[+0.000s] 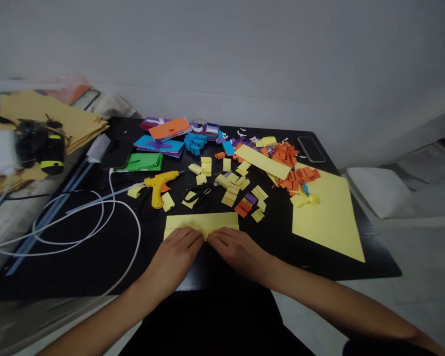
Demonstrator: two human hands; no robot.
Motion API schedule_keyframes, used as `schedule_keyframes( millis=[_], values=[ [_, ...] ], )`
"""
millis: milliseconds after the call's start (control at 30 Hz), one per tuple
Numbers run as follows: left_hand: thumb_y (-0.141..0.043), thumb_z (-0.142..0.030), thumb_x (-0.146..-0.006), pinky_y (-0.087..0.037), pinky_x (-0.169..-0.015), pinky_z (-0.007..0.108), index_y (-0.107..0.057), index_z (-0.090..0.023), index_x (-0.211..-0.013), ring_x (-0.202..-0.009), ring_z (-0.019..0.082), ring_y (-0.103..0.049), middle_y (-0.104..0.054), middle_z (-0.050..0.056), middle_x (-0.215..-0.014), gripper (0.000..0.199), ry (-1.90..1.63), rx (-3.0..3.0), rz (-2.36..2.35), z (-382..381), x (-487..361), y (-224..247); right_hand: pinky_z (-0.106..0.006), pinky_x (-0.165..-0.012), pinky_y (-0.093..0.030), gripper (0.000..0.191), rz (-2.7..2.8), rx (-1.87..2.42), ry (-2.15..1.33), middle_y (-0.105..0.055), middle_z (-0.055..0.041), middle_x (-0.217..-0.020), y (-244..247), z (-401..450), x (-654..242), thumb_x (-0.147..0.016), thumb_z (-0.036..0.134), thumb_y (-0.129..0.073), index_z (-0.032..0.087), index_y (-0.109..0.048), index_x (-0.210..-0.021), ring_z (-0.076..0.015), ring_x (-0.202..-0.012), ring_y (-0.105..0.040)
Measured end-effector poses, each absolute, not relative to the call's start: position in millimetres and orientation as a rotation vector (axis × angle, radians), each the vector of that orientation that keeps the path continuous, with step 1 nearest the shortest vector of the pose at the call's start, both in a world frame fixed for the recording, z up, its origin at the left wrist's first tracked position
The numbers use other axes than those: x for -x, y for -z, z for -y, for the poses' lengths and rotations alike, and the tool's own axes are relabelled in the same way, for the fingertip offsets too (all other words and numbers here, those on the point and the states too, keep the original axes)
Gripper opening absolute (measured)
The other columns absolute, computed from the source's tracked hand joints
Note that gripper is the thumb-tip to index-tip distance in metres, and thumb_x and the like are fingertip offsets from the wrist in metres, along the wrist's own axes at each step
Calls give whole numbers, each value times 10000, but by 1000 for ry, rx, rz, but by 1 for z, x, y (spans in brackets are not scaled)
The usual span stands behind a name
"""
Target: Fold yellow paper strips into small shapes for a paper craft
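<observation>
Pressing a crease, by the look of it. Head view: left hand and right hand meet at the near edge of the yellow sheet, on the black surface, near its front. Fingers bunched on paper; can't tell whether pinching or just pressing. Next move likely needs even pressure along the fold. Sheet: thin, matte, rectangular. Beyond: small folded yellow pieces, plastic glue gun.

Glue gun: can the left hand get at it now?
Likely yes: the glue gun lies just beyond the left hand, with nothing tall between, though that hand is on the folded yellow sheet.
</observation>
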State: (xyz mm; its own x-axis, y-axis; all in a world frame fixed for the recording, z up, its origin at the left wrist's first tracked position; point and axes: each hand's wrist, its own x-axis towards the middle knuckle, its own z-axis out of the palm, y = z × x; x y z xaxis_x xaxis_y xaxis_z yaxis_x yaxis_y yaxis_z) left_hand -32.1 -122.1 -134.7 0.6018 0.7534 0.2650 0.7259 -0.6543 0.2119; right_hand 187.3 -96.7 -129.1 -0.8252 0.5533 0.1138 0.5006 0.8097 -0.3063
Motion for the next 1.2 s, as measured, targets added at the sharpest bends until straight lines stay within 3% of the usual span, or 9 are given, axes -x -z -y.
schedule_keyframes(
  millis=[233,633,800,1033,1200],
  values=[
    [-483,-24,-951,-615,-774,388,-605,-134,-1297,-875,260,-739,-773,106,-1009,383,-540,-2720,-1321,131,35,140,-335,-874,-587,249,2775,820,-323,-763,-128,-1024,131,98,-191,-1009,59,-466,125,-625,-1191,-217,-949,-729],
    [-551,-79,-961,-597,-719,362,-677,-129,-1098,-827,247,-738,-779,84,-949,193,-648,-2752,-1345,133,32,141,-333,-869,-570,226,2741,799,-319,-739,-114,-1009,135,99,-192,-1003,69,-510,144,-633,-1177,-209,-973,-702],
    [-561,-84,-948,-603,-790,365,-709,-131,-1112,-903,250,-742,-781,98,-1043,226,-643,-2768,-1363,138,29,141,-333,-769,-574,197,2778,825,-304,-704,-121,-994,134,106,-196,-969,49,-540,108,-650,-1122,-227,-921,-652],
    [-568,-65,-926,-599,-926,419,-679,-88,-1237,-1057,277,-720,-747,141,-1198,332,-563,-2764,-1408,152,27,145,-354,-811,-581,250,2634,996,-230,-703,-119,-1003,143,123,-208,-938,23,-525,97,-668,-1130,-226,-914,-642],
    [-558,-14,-887,-601,-942,446,-650,-108,-1301,-1096,300,-708,-729,155,-1237,434,-495,-2792,-1414,155,27,147,-387,-831,-588,341,2646,1072,-192,-706,-136,-1052,145,132,-203,-909,27,-538,82,-649,-1226,-250,-950,-641]
  ],
)
